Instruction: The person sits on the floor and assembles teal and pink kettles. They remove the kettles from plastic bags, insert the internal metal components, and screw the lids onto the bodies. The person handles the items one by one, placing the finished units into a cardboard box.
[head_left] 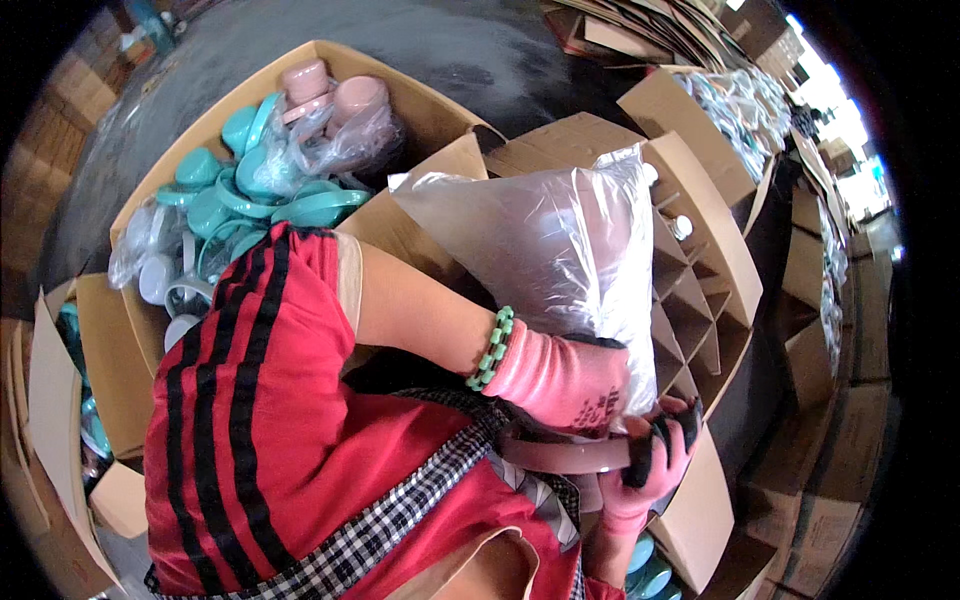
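A clear plastic bag (570, 240) with pink items inside lies puffed out before me. My left hand (570, 385), in a pink glove with a dark palm, is closed at its near end; the fingertips are mostly hidden. Below it is a pink plastic piece with a curved, handle-like band (565, 455). My right hand (660, 450), gloved in pink with black fingers, curls around the right end of this band, close to the bag's edge. The rest of the pink piece is hidden behind my hands and clothes.
At the left, a large carton (150, 210) holds several teal, pink and pale handled pieces, some bagged. Under and right of the bag stands a carton with cardboard dividers (685, 300). A carton of wrapped items (735, 110) and flattened cardboard (640, 35) lie farther back.
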